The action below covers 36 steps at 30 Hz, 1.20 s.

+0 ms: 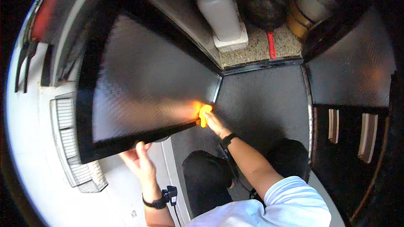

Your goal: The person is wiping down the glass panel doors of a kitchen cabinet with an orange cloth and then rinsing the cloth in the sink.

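My right hand presses a bright yellow-orange cloth against the lower corner of a large dark panel, which looks like a cabinet door. The panel has a textured grey face and a black frame, and an orange reflection spreads over it from the cloth. At the panel's near edge, my left hand grips the black frame with the thumb in front; some fingers are hidden behind it. Both wrists wear black straps, the left one with a small device and cable.
On a speckled granite slab stand a whitish container on a white block, a red-handled frying pan and several pots. Pale handles sit on dark fronts at right. Beyond the panel is a wire rack. My dark-clothed knees are below.
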Each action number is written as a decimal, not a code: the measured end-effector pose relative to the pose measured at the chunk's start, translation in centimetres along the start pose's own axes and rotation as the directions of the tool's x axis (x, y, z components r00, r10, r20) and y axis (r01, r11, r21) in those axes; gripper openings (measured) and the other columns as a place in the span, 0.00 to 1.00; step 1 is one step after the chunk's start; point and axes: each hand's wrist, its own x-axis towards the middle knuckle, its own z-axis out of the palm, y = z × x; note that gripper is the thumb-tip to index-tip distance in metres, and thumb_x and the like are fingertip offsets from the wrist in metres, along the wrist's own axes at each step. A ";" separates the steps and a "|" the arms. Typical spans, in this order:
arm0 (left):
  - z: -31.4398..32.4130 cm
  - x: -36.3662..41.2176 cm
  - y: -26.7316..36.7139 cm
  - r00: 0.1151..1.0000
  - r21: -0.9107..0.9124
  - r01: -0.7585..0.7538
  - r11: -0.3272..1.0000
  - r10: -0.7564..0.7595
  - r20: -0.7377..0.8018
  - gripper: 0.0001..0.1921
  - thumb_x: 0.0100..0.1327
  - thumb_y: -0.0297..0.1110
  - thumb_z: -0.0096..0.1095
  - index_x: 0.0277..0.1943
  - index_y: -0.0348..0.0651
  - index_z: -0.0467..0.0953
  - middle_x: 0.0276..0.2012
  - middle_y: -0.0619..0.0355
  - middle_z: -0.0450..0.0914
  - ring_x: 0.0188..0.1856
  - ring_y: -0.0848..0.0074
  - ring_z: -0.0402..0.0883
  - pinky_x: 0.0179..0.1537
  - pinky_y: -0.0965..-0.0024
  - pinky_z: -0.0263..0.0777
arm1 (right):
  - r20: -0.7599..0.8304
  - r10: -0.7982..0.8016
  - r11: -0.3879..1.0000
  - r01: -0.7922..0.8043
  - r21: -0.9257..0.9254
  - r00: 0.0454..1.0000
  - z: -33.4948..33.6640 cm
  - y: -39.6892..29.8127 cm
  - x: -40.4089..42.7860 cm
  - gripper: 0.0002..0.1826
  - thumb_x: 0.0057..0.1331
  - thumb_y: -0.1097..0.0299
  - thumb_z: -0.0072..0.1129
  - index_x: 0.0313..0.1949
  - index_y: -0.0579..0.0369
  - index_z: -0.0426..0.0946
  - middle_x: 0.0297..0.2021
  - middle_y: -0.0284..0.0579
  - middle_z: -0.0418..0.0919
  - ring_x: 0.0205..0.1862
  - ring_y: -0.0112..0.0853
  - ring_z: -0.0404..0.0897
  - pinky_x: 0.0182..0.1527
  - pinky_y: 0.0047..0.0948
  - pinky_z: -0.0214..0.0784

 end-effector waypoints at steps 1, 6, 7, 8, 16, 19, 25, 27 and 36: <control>-0.5 0.1 0.0 0.997 -0.041 0.056 0.998 -0.054 0.051 0.25 0.60 0.23 0.48 0.59 0.41 0.53 0.51 0.50 0.64 0.44 0.70 0.72 0.36 0.73 0.77 | 0.088 0.182 0.970 -0.194 0.146 0.979 0.9 -3.2 -0.5 0.22 0.66 0.55 0.38 0.52 0.58 0.62 0.45 0.38 0.70 0.46 0.26 0.70 0.47 0.26 0.64; -2.3 2.1 0.1 0.906 0.069 0.318 0.946 -0.325 0.271 0.24 0.60 0.25 0.49 0.58 0.42 0.53 0.53 0.52 0.63 0.51 0.68 0.68 0.45 0.62 0.73 | 0.315 0.322 0.853 -0.418 0.311 0.893 9.4 -19.4 -4.8 0.23 0.66 0.53 0.35 0.49 0.60 0.64 0.40 0.49 0.74 0.41 0.38 0.75 0.42 0.37 0.70; -1.0 3.0 2.3 0.949 -0.153 0.271 0.950 -0.237 0.210 0.15 0.60 0.28 0.53 0.48 0.34 0.61 0.38 0.53 0.72 0.35 0.74 0.74 0.40 0.71 0.71 | 0.323 0.325 0.859 -0.421 0.293 0.889 11.2 -22.4 -5.9 0.23 0.66 0.53 0.35 0.49 0.60 0.64 0.40 0.49 0.74 0.41 0.38 0.75 0.42 0.37 0.70; -2.4 3.3 1.8 0.924 -0.098 0.307 0.946 -0.272 0.268 0.16 0.60 0.29 0.53 0.49 0.34 0.61 0.42 0.52 0.71 0.36 0.75 0.73 0.40 0.71 0.71 | 0.335 0.334 0.809 -0.450 0.377 0.881 13.3 -25.3 -7.1 0.22 0.66 0.55 0.34 0.49 0.59 0.64 0.42 0.50 0.73 0.43 0.38 0.75 0.45 0.38 0.68; -6.3 5.1 20.8 0.185 -0.210 0.978 0.019 -0.554 0.811 0.34 0.61 0.61 0.34 0.63 0.49 0.49 0.62 0.54 0.53 0.59 0.54 0.59 0.51 0.41 0.58 | 0.529 0.163 0.646 -0.495 0.581 0.833 17.9 -50.3 -21.0 0.25 0.64 0.58 0.26 0.54 0.60 0.62 0.52 0.48 0.68 0.52 0.40 0.69 0.57 0.37 0.57; -3.9 7.2 32.2 0.243 -0.274 0.957 -0.093 -0.252 0.937 0.39 0.56 0.68 0.30 0.61 0.47 0.54 0.59 0.54 0.61 0.60 0.55 0.60 0.56 0.42 0.52 | 0.493 0.190 0.675 -0.477 0.562 0.849 16.8 -56.8 -23.6 0.25 0.64 0.60 0.26 0.53 0.62 0.63 0.51 0.49 0.69 0.51 0.41 0.70 0.56 0.37 0.58; 4.8 12.9 37.9 0.355 -0.299 0.907 0.295 -0.158 0.921 0.20 0.66 0.39 0.41 0.58 0.40 0.58 0.54 0.53 0.67 0.55 0.67 0.68 0.55 0.64 0.63 | 0.261 0.379 0.916 -0.401 0.034 0.888 13.7 -66.5 -21.4 0.19 0.64 0.62 0.38 0.46 0.64 0.68 0.43 0.48 0.74 0.43 0.34 0.75 0.49 0.30 0.66; 9.4 15.6 37.9 0.331 -0.293 0.927 0.232 -0.145 0.932 0.18 0.66 0.33 0.43 0.57 0.40 0.60 0.53 0.53 0.68 0.53 0.67 0.70 0.53 0.64 0.65 | 0.279 0.297 0.955 -0.284 -0.087 0.913 11.2 -69.4 -17.9 0.17 0.64 0.65 0.41 0.46 0.65 0.68 0.42 0.46 0.75 0.42 0.32 0.75 0.47 0.28 0.66; 26.9 29.0 36.7 0.242 -0.230 0.970 0.083 -0.203 0.949 0.16 0.66 0.36 0.42 0.52 0.37 0.63 0.48 0.49 0.71 0.48 0.62 0.74 0.49 0.60 0.69 | -0.336 -0.045 0.961 -0.051 -0.272 0.941 -0.4 -81.4 -6.3 0.19 0.62 0.63 0.49 0.51 0.52 0.65 0.39 0.39 0.75 0.31 0.26 0.75 0.31 0.23 0.68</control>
